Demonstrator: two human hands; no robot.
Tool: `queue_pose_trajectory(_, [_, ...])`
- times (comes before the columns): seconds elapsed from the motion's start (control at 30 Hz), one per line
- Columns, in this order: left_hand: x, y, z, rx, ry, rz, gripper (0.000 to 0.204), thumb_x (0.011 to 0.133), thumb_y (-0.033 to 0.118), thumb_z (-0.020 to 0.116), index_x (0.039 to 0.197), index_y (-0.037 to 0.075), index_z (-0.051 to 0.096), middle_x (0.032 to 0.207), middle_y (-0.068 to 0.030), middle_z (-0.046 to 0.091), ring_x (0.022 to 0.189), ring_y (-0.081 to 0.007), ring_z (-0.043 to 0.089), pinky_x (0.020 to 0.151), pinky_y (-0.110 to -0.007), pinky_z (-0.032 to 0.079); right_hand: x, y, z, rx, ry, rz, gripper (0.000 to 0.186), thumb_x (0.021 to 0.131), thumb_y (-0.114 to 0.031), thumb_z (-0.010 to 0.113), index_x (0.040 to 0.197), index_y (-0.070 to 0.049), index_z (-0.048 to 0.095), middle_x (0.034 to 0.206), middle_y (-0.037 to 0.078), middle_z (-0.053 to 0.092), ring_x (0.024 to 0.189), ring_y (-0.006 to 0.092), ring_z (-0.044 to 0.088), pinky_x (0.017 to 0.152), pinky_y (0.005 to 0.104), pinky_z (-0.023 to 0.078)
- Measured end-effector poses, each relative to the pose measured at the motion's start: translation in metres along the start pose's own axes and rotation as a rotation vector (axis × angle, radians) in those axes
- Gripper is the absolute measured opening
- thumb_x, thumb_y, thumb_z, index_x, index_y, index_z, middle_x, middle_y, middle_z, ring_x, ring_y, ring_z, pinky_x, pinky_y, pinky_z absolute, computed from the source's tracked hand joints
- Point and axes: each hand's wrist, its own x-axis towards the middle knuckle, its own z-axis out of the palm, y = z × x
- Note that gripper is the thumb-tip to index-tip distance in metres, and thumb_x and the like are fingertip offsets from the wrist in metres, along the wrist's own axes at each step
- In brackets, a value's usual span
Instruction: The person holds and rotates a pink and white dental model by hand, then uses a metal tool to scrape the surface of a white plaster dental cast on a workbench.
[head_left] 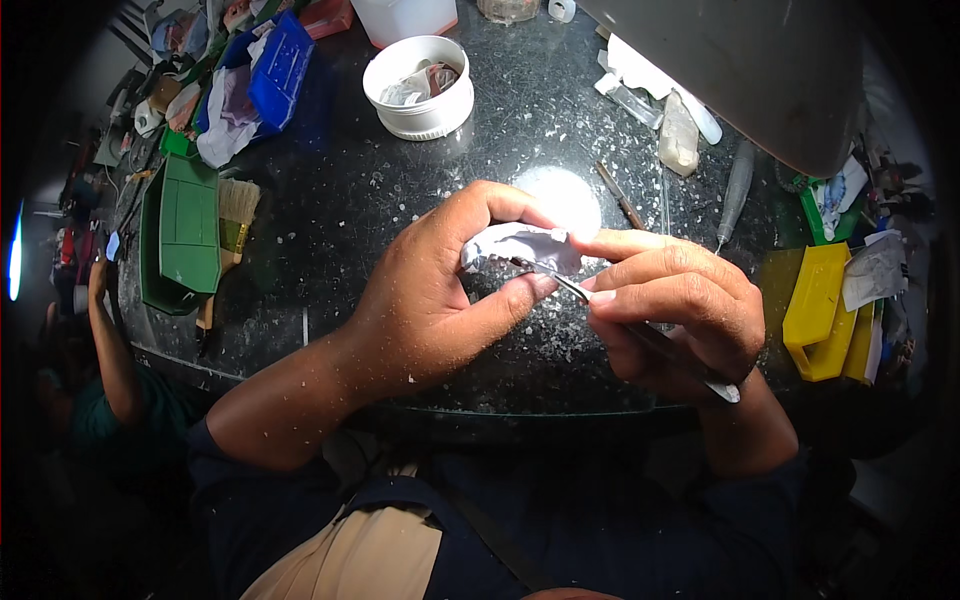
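My left hand (pixel 430 265) is closed around a pale lavender-white piece that looks like a plaster dental cast (pixel 520 243), fingers over its far side and thumb along its near side. In my right hand (pixel 685 305) is a slim metal carving tool (pixel 572 287), held like a pen. Its thin tip rests at the near, uneven edge of the cast, while its flat, shiny other end sticks out below my palm. My right fingertips reach the cast's right end. Whitish crumbs lie on the dark bench (pixel 430 190) beneath, and dust speckles my skin.
A white round tub (pixel 425 120) holds scraps at the back. Green bin (pixel 188 225), brush (pixel 238 215) and blue bin (pixel 280 75) stand left; a yellow bin (pixel 820 315) stands right. A knife (pixel 620 195) and grey-handled tool (pixel 737 190) lie beyond my right hand, under a large lamp hood (pixel 740 70). Another person's arm (pixel 115 350) shows far left.
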Motion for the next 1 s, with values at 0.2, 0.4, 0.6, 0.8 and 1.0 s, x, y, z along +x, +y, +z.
queue_pose_trajectory(0.2, [-0.0004,0.0007,0.0004,-0.045,0.001,-0.024,0.04,0.099,0.003,0.079,0.136,0.002,0.063,0.128,-0.0094,0.067,0.121,-0.0144,0.066,0.106,-0.034,0.053,0.0014,-0.0026,-0.0017,-0.012,-0.011,0.017,0.014,0.095,0.003,0.083,0.106,0.002,0.075,0.095,0.015,0.081,0.104,0.0368,0.085,0.092,0.048,0.07])
queue_pose_trajectory(0.4, [-0.0011,0.0033,0.0018,-0.077,0.013,-0.037,0.041,0.099,0.003,0.079,0.136,0.001,0.063,0.129,-0.0094,0.066,0.122,-0.014,0.065,0.107,-0.034,0.052,0.0001,-0.0051,-0.0023,-0.002,-0.01,0.044,0.013,0.096,0.002,0.083,0.106,0.002,0.075,0.096,0.016,0.081,0.103,0.0368,0.085,0.093,0.0495,0.07])
queue_pose_trajectory(0.6, [-0.0026,0.0022,-0.0003,-0.056,0.011,-0.053,0.042,0.099,0.004,0.08,0.137,0.002,0.062,0.129,-0.0094,0.066,0.121,-0.0136,0.065,0.107,-0.033,0.052,-0.001,-0.0043,-0.0004,-0.006,-0.009,0.045,0.013,0.097,0.002,0.083,0.106,0.002,0.074,0.096,0.016,0.081,0.101,0.0355,0.084,0.095,0.0517,0.07])
queue_pose_trajectory(0.8, [-0.0034,0.0017,0.0004,-0.085,0.014,-0.053,0.043,0.098,0.004,0.081,0.137,0.002,0.062,0.129,-0.0092,0.066,0.121,-0.0137,0.065,0.106,-0.033,0.052,-0.0001,-0.0063,0.0001,-0.003,0.008,0.05,0.012,0.097,0.002,0.083,0.106,0.002,0.074,0.096,0.016,0.081,0.099,0.0339,0.085,0.095,0.0529,0.07])
queue_pose_trajectory(1.0, [-0.0024,0.0029,0.0001,-0.092,0.0,-0.052,0.044,0.098,0.003,0.081,0.138,0.002,0.061,0.128,-0.0094,0.066,0.121,-0.0132,0.065,0.106,-0.033,0.053,-0.0021,-0.0072,0.0001,0.006,0.008,0.059,0.012,0.097,0.002,0.082,0.107,0.002,0.075,0.095,0.017,0.081,0.1,0.0338,0.085,0.096,0.0534,0.07])
